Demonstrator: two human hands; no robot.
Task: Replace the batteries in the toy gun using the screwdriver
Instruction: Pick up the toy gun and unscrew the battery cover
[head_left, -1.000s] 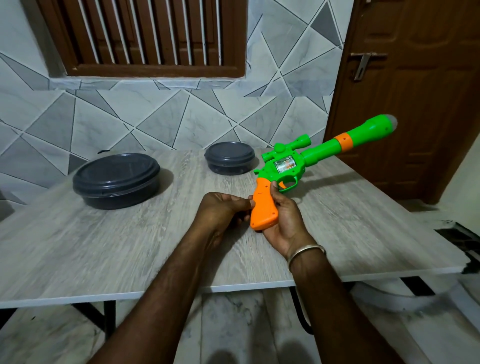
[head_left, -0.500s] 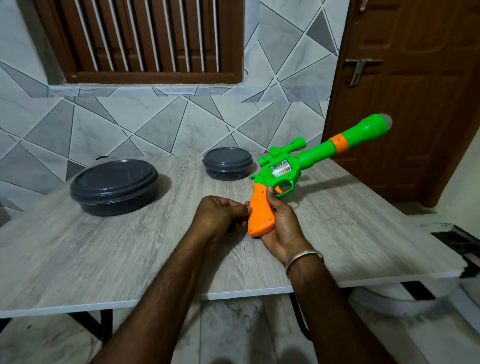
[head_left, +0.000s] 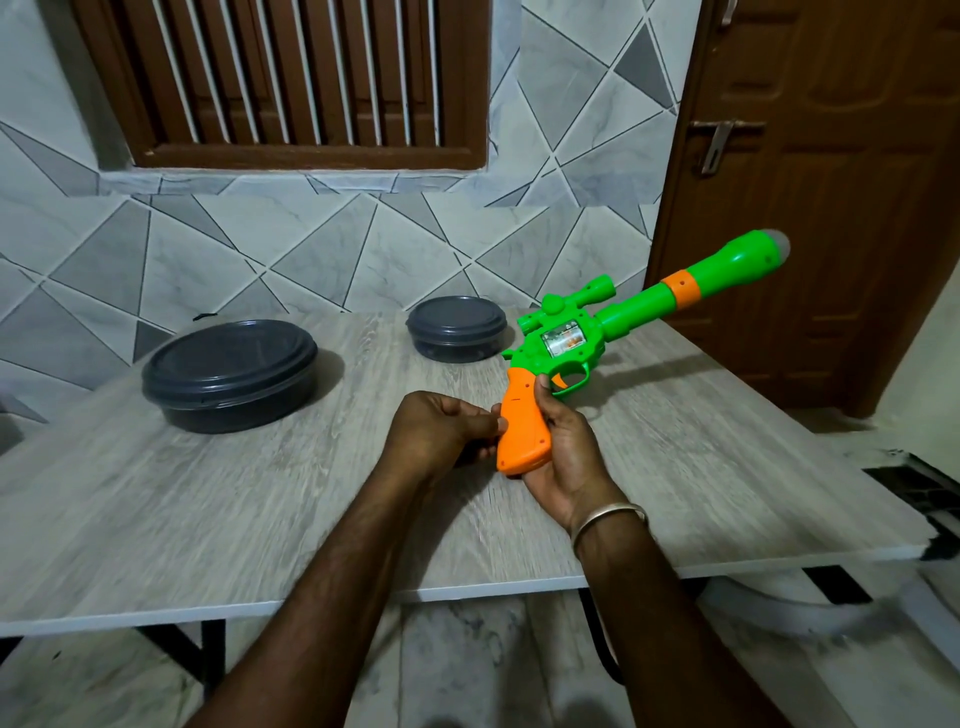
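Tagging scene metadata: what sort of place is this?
Probably a room in a home, not a workshop: patterned tiled wall, slatted wooden window, panelled wooden door, and a plain wood-look table.

Grey wood-grain table (head_left: 208, 519) with a big dark lidded tub (head_left: 231, 374) at back left and a smaller one (head_left: 456, 327) well apart near the back edge, grey geometric tiled wall (head_left: 311, 249) behind, brown slatted window (head_left: 291, 83) above, brown door (head_left: 831, 182) with metal handle (head_left: 719, 143) at right.
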